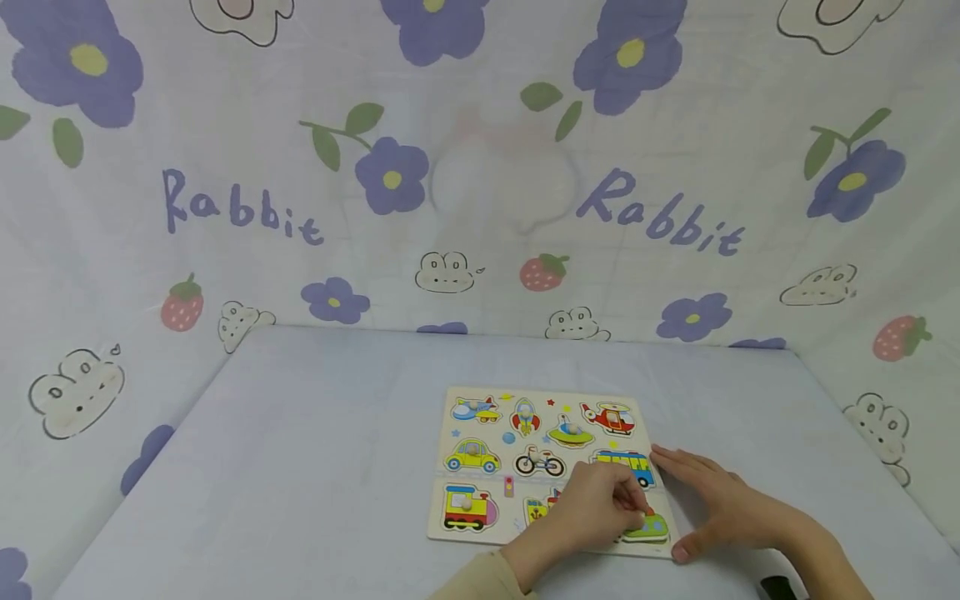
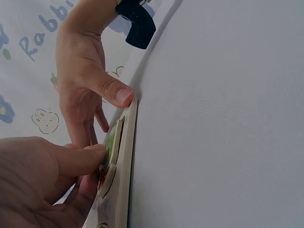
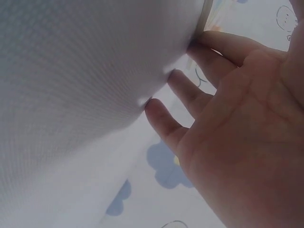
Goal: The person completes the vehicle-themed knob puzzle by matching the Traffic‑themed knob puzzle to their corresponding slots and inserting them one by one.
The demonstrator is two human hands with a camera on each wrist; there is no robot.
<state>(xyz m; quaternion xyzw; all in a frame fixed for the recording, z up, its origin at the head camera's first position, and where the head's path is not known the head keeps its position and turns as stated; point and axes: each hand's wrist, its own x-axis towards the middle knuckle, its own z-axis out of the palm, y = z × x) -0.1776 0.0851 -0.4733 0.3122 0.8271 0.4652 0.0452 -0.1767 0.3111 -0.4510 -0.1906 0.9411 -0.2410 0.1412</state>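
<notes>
A wooden knob puzzle board (image 1: pixel 510 546) with printed vehicles lies on the table. Over its lower right part, my left hand (image 1: pixel 588 508) pinches a green puzzle piece (image 1: pixel 654 530) between thumb and fingers; the knob is hidden. In the left wrist view this green piece (image 2: pixel 117 137) sits at its place, slightly proud of the board. My right hand (image 1: pixel 738 508) rests beside the board's right edge, its thumb at the near corner and fingertips along the side. The right wrist view shows those fingers (image 3: pixel 187 92) fairly straight, tips against the tablecloth and board edge.
Other pieces sit in the board, among them a train (image 1: pixel 467 508), a yellow car (image 1: pixel 472 457), a bicycle (image 1: pixel 540 462), a blue bus (image 1: pixel 637 467) and a red helicopter (image 1: pixel 611 418). A pale cloth covers the table (image 1: pixel 300 467). A patterned curtain (image 1: pixel 495 208) hangs behind.
</notes>
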